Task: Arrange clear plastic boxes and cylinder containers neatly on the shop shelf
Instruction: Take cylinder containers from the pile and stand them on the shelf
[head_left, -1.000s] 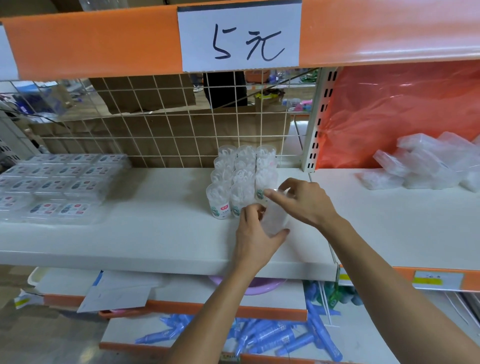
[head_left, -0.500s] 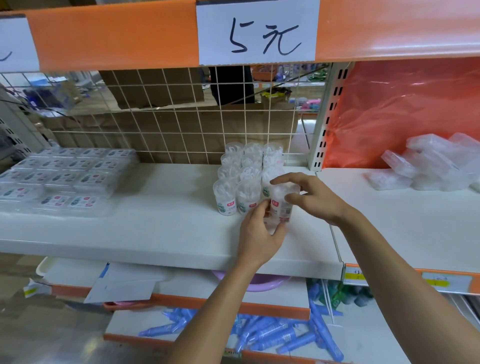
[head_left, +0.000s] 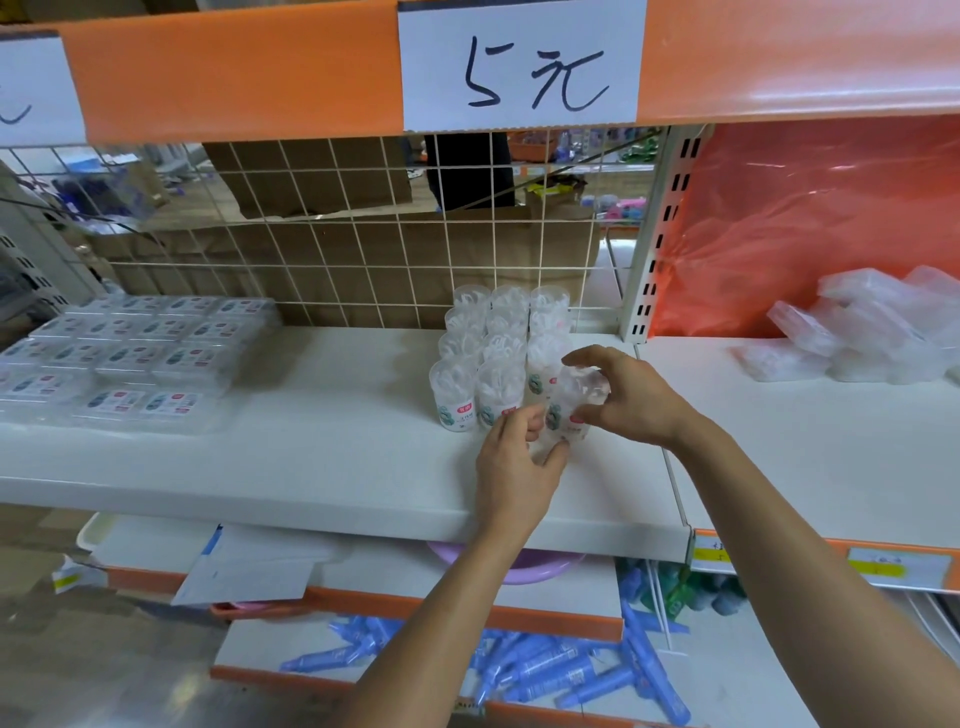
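A clear cylinder container (head_left: 569, 410) with a red and green label is held upright at the front right corner of a block of cylinder containers (head_left: 498, 348) on the white shelf (head_left: 322, 457). My left hand (head_left: 514, 467) grips its lower part from the front. My right hand (head_left: 623, 397) holds its lid and right side. Whether its base touches the shelf is hidden by my fingers. Flat clear plastic boxes (head_left: 124, 353) with labels lie in tidy rows at the shelf's left.
A wire grid (head_left: 322, 228) backs the shelf, with a perforated post (head_left: 654, 234) on the right. A loose heap of clear boxes (head_left: 872, 327) lies on the neighbouring shelf before an orange bag. Blue tubes (head_left: 545, 665) and a purple basin sit on lower shelves.
Both hands have carried the cylinder container from just off the block's front up to its right front corner, and it now stands upright there.
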